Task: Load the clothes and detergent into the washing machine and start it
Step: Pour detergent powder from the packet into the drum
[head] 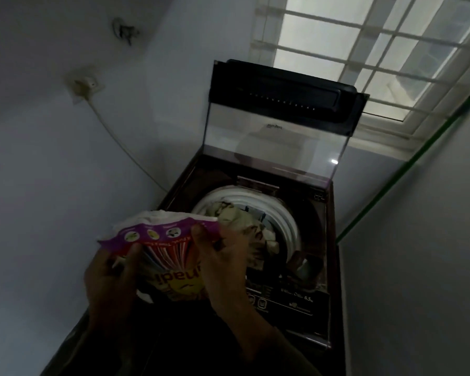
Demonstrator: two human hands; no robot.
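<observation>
- The detergent packet (168, 256), purple-topped with red and yellow print, is held up in front of the washing machine (296, 299), over its near left corner.
- The left hand (111, 278) grips the packet's left side, thumb on the front.
- The right hand (223, 256) pinches the packet's upper right edge, fingers closed on it.
- The machine's glass lid (277, 137) stands raised and open.
- Clothes (242, 221), pale greenish, lie piled inside the drum (282, 210), just beyond the right hand.
- A cable (125, 150) runs from a wall socket (84, 84) down toward the machine.
- A barred window (377, 47) is behind the lid.
</observation>
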